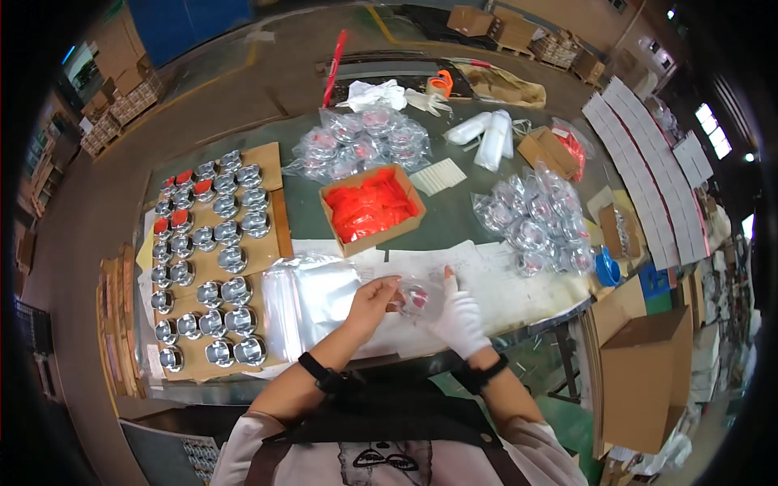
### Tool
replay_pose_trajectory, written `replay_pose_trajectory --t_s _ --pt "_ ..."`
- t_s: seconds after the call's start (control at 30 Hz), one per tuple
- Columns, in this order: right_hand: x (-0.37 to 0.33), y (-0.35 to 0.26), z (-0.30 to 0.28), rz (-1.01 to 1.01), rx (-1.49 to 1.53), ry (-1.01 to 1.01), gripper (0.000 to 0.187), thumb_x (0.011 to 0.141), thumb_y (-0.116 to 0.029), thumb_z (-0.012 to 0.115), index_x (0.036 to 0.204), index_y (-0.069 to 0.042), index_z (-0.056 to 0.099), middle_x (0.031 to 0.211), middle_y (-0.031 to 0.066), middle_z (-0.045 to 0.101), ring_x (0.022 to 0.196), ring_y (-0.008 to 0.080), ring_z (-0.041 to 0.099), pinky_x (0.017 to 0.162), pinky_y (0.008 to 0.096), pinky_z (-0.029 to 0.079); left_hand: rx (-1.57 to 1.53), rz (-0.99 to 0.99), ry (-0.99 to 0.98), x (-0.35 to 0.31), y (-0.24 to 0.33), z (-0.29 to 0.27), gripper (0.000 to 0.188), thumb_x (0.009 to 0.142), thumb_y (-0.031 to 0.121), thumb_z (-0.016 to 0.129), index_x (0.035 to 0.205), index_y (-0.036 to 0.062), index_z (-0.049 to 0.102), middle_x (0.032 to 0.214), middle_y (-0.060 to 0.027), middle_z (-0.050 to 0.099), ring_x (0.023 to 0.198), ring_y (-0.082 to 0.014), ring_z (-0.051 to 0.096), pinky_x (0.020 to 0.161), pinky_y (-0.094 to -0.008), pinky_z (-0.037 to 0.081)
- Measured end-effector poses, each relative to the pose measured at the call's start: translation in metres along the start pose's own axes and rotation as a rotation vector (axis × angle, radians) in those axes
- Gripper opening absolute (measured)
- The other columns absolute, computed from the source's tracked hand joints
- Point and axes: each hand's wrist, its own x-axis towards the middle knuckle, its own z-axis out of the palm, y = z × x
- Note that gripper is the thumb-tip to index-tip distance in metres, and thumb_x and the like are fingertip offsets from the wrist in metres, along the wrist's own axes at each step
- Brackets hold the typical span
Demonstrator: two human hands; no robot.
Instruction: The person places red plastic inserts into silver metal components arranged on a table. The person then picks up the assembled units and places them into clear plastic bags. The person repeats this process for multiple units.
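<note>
Above the white paper on the table, both hands hold one clear plastic bag [419,299] with a round, shiny piece and something red inside. My left hand [374,300], bare, pinches the bag's left side with its fingers closed. In a white glove, my right hand [460,317] grips the right side, its thumb or a finger pointing up. A stack of flat clear plastic bags [309,296] lies just left of my left hand. Beyond the hands stands an open cardboard box [339,235] filled with red plastic packets [371,206].
Rows of shiny piston-like metal parts [231,259] stand on cardboard at the left, a few topped with red. Piles of bagged parts [361,144] lie at the back and bagged parts [539,223] at the right. A blue tape dispenser [606,267] sits near the right edge.
</note>
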Motion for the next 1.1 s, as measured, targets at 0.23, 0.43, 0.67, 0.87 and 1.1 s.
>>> replay_pose_trajectory --t_s 0.23,0.43,0.67,0.87,1.1 --pt "-0.023 0.021 0.072 0.321 1.2 -0.259 0.034 0.086 -0.013 0.063 0.119 -0.003 0.058 0.092 0.0129 0.066 0.077 0.018 0.064 0.07 0.0289 0.052 1.385 0.333 -0.083 -0.009 -0.038 0.009 0.025 0.089 0.03 0.06 0.103 0.0101 0.067 0.101 -0.0167 0.048 0.09 -0.0354 0.058 0.074 -0.0447 0.053" --pt "0.005 0.017 0.039 -0.646 -0.302 -0.295 0.027 0.087 -0.016 0.051 0.108 -0.002 0.059 0.087 0.0124 0.064 0.072 0.0241 0.064 0.067 0.0328 0.052 1.218 0.349 -0.005 -0.006 -0.043 -0.001 0.024 0.089 0.033 0.061 0.097 0.0113 0.067 0.102 -0.017 0.049 0.079 -0.0353 0.062 0.072 -0.0435 0.055" --pt "0.037 0.019 0.062 -0.698 -0.29 -0.477 0.022 0.086 -0.013 0.053 0.105 -0.005 0.063 0.096 0.012 0.065 0.077 0.0272 0.065 0.076 0.0402 0.052 1.305 0.191 -0.131 -0.014 -0.025 -0.003 0.035 0.091 0.03 0.061 0.122 0.0141 0.057 0.105 -0.0155 0.052 0.08 -0.0307 0.062 0.071 -0.0404 0.053" --pt "0.115 -0.051 -0.031 -0.372 0.514 -0.607 0.034 0.086 -0.013 0.056 0.116 0.002 0.06 0.111 0.0215 0.063 0.098 0.0361 0.062 0.087 0.0433 0.049 0.395 0.387 0.477 -0.041 0.035 -0.065 0.027 0.096 0.022 0.056 0.116 0.0042 0.058 0.105 -0.0165 0.055 0.077 -0.0276 0.056 0.073 -0.0365 0.049" --pt "0.325 -0.091 0.088 -0.542 -0.08 0.122 0.018 0.085 -0.017 0.06 0.091 0.0 0.063 0.094 0.021 0.063 0.088 0.0339 0.063 0.078 0.0433 0.051 1.244 -0.114 0.326 -0.031 0.015 -0.098 0.041 0.091 0.043 0.057 0.092 0.0024 0.064 0.09 -0.0193 0.063 0.078 -0.0358 0.066 0.065 -0.0452 0.054"
